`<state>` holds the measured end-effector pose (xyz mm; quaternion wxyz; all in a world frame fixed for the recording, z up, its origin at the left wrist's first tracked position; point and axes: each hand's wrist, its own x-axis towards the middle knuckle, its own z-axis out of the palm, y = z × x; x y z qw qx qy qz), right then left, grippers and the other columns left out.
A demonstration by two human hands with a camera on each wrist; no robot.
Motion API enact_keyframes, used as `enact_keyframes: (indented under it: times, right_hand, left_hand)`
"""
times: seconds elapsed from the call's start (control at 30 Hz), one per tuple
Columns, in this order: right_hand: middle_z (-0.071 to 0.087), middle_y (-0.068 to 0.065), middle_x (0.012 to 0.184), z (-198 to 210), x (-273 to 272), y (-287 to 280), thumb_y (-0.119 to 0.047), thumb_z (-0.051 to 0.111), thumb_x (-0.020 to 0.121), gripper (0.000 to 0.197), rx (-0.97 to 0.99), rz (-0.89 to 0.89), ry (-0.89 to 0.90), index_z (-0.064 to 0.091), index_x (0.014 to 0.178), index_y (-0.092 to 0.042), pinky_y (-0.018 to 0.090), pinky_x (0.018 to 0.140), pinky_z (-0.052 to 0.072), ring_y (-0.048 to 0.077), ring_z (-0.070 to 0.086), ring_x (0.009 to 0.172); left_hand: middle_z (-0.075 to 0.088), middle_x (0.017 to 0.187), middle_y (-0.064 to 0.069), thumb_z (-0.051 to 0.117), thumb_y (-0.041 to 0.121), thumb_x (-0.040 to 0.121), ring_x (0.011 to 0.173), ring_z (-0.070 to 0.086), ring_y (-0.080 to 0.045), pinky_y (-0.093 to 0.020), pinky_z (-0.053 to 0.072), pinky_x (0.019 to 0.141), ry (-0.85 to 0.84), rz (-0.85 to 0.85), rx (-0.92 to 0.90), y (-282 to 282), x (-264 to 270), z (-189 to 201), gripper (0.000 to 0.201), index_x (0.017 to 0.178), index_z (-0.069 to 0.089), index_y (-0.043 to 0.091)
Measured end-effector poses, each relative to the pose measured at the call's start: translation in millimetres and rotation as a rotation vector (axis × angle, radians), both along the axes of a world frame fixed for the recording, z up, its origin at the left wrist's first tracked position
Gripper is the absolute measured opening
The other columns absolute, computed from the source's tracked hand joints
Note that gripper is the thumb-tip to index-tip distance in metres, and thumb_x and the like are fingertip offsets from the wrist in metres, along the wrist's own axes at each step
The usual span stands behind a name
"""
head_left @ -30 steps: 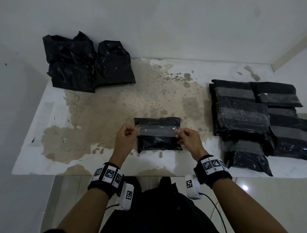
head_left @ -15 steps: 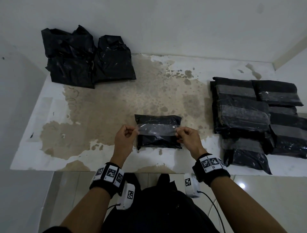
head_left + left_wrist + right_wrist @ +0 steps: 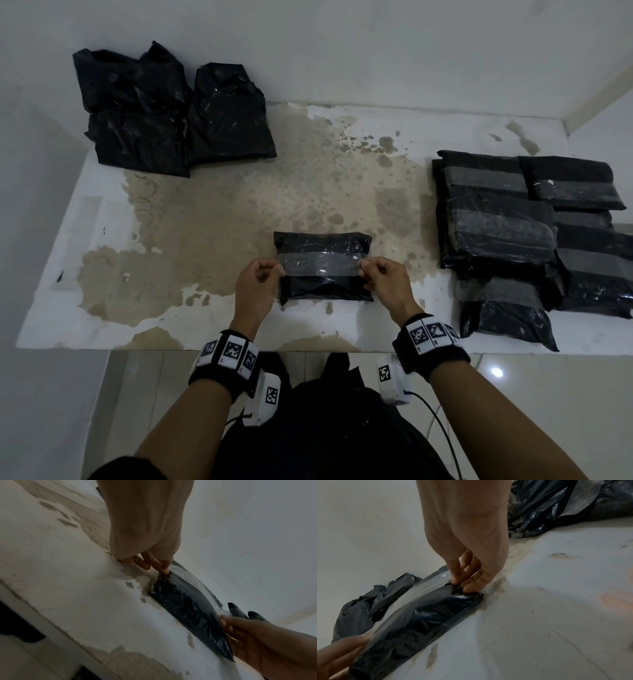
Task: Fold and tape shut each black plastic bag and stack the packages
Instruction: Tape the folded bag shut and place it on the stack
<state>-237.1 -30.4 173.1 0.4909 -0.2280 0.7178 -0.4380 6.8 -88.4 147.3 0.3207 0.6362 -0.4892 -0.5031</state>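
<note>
- Folded black plastic bag (image 3: 323,269), flat rectangular package, lay on the near middle of the worn white table (image 3: 85,308), close to my edge.
- Strip of clear wide tape (image 3: 320,263) ran across the bag's width, stretched between my two hands. Wrist views showed it bowed over the bag's top; couldn't tell how much was stuck down.
- My left hand (image 3: 258,289) pinched the tape's left end between thumb and curled fingers, at the bag's left edge. In the left wrist view the fingertips (image 3: 164,570) sat right at the bag's crumpled end.
- My right hand (image 3: 383,281) pinched the tape's right end the same way, at the bag's right edge. In the right wrist view the fingers (image 3: 471,584) were bunched down on the bag's corner.
- Stack of finished black packages with grey tape bands (image 3: 520,236) sat at the right side of the table, overlapping each other, well apart from the bag.
- Pile of loose crumpled black plastic bags (image 3: 171,113) leaned against the white wall (image 3: 376,51) at the far left corner.
- Table paint was worn through to a tan patch (image 3: 239,212) around the centre.
</note>
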Motion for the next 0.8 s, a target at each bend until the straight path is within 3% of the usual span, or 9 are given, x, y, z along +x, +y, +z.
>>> enact_keyframes:
  times: [0.13, 0.3, 0.4, 0.53, 0.63, 0.73, 0.8]
  right_hand:
    - [0.067, 0.002, 0.078, -4, 0, 0, -0.012, 0.062, 0.100, 0.012, 0.008, 0.012, 0.042, 0.071, 0.092, -0.011, 0.020, 0.063, 0.054, 0.011, 0.063, 0.072]
    - [0.072, -0.001, 0.081, -12, 2, 1, -0.021, 0.071, 0.094, 0.013, 0.013, 0.040, 0.179, 0.072, 0.082, -0.024, 0.040, 0.076, 0.058, 0.017, 0.066, 0.078]
    - [0.071, 0.001, 0.086, -13, 2, 0, -0.026, 0.077, 0.089, 0.007, 0.029, 0.057, 0.248, 0.070, 0.087, -0.027, 0.045, 0.083, 0.060, 0.022, 0.068, 0.084]
    - [0.069, 0.005, 0.094, -15, 1, 3, -0.029, 0.078, 0.087, 0.014, 0.040, 0.066, 0.265, 0.066, 0.093, -0.029, 0.048, 0.083, 0.060, 0.027, 0.068, 0.091]
    - [0.069, 0.002, 0.094, -12, 0, 6, -0.034, 0.075, 0.089, 0.015, 0.023, 0.065, 0.257, 0.064, 0.097, -0.030, 0.047, 0.082, 0.060, 0.024, 0.069, 0.090]
    - [0.067, -0.002, 0.095, -3, 2, 11, -0.032, 0.068, 0.094, 0.017, -0.019, 0.010, 0.292, 0.061, 0.109, -0.026, 0.028, 0.075, 0.056, 0.017, 0.066, 0.090]
    - [0.062, -0.002, 0.098, 1, 6, 15, -0.030, 0.063, 0.097, 0.019, -0.101, 0.003, 0.389, 0.058, 0.114, -0.023, 0.026, 0.073, 0.050, 0.016, 0.061, 0.088]
  left_hand:
    - [0.070, 0.085, 0.006, 0.066, 0.019, 0.096, 0.070, 0.061, 0.008, -0.011, 0.045, 0.066, -0.051, -0.029, 0.011, -1, 0, -1, 0.006, 0.094, 0.067, 0.014]
    - [0.069, 0.087, 0.000, 0.064, 0.017, 0.097, 0.075, 0.060, -0.001, -0.004, 0.042, 0.063, -0.085, -0.019, -0.016, 1, -5, -2, 0.008, 0.099, 0.067, 0.010]
    - [0.068, 0.088, -0.001, 0.063, 0.016, 0.098, 0.077, 0.060, -0.002, -0.004, 0.043, 0.065, -0.132, -0.019, -0.059, 5, -6, -4, 0.010, 0.102, 0.067, 0.008]
    - [0.068, 0.089, 0.002, 0.062, 0.014, 0.098, 0.078, 0.060, 0.000, -0.006, 0.044, 0.066, -0.158, -0.020, -0.078, 8, -6, -7, 0.009, 0.103, 0.067, 0.009]
    - [0.067, 0.091, 0.005, 0.061, 0.016, 0.099, 0.081, 0.061, -0.003, -0.020, 0.048, 0.075, -0.152, -0.003, -0.066, 8, -6, -6, 0.008, 0.105, 0.066, 0.013]
    - [0.065, 0.094, 0.007, 0.057, 0.017, 0.100, 0.085, 0.061, -0.011, -0.030, 0.052, 0.081, -0.147, 0.050, -0.055, 11, -5, 0, 0.013, 0.111, 0.064, 0.015]
    - [0.062, 0.100, 0.004, 0.053, 0.018, 0.099, 0.091, 0.060, -0.016, -0.036, 0.052, 0.085, -0.209, 0.101, -0.092, 14, -3, 5, 0.019, 0.116, 0.062, 0.017]
